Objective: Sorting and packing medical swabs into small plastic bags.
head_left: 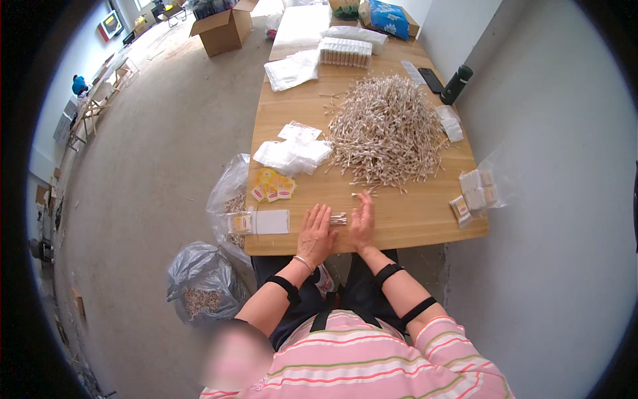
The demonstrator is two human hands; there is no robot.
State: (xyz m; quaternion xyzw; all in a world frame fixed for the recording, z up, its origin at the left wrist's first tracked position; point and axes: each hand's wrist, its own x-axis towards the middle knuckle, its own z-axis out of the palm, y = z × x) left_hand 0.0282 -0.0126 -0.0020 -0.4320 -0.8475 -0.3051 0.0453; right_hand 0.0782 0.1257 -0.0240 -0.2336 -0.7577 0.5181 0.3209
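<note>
Near the table's front edge a small row of cotton swabs (339,218) lies between my two hands. My left hand (316,233) is flat over its left end, fingers stretched out, palm down. At the other end stands my right hand (361,222), fingers extended and slightly curved, its palm toward the swabs. Left of my left hand lies a white card (272,222), with a clear packet of swabs (239,223) beside it at the table edge. Beyond my hands rises a large heap of loose cotton swabs (389,130).
Yellow-and-white labels (272,185) and clear plastic bags (292,155) lie at left. Packed swabs (477,189) sit at the right edge. A dark bottle (456,84) and phone (431,80) stand near the wall. A grey bag (199,272) of swabs is on the floor.
</note>
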